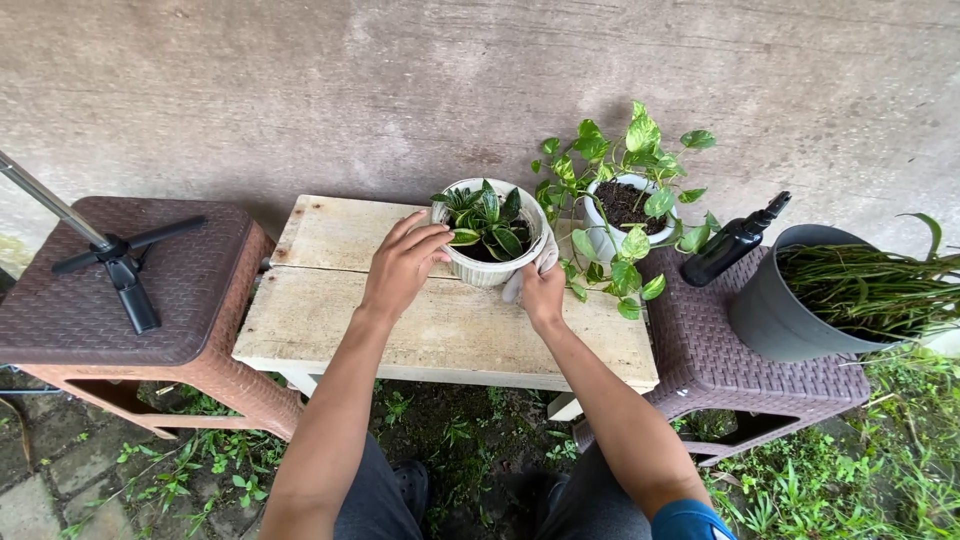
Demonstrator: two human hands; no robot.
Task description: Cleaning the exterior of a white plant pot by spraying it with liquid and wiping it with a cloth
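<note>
A white ribbed pot (489,268) with a small dark-green striped plant (487,220) stands on a pale wooden bench (340,320). My left hand (403,262) rests against the pot's left side, fingers spread. My right hand (541,288) presses a light cloth (546,252) against the pot's right side. Just to the right stands a second white pot (604,236) with a trailing green-leaved vine (630,150).
A brown woven stool (60,310) at the left carries a black tripod base (120,262). Another woven stool (700,350) at the right holds a black spray bottle (732,242) and a grey pot (775,310) of thin green leaves. Behind is a concrete wall; below, weeds and pavers.
</note>
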